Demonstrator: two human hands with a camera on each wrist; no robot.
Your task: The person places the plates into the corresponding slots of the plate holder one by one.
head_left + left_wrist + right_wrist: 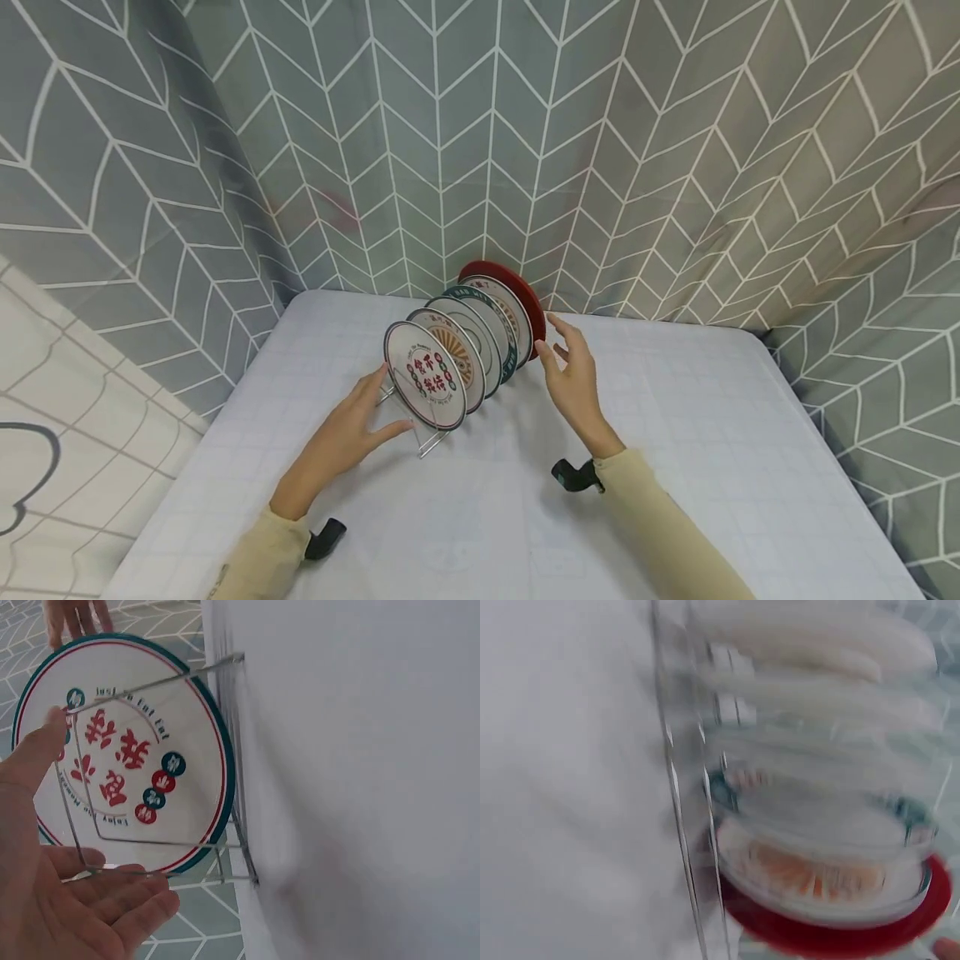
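Note:
Several round plates stand on edge in a row in a wire rack [429, 443]. The nearest white plate [426, 377] has red characters and a dark rim; a red plate [517, 287] stands at the far end. My left hand [333, 446] is at the rack's near end, thumb and fingers spread around the wire end frame [150, 841]; whether they touch it is hard to tell. Beside the red plate, my right hand [573, 379] is held with fingers loosely bent and nothing in it. Only a fingertip [946, 949] of it shows in the blurred right wrist view.
The rack stands on a table with a white cover [675, 417], near its back edge. A grey patterned curtain [450, 150] hangs behind and around the table. A dark wrist camera [576, 475] sits under the right sleeve, another [326, 539] by the left sleeve.

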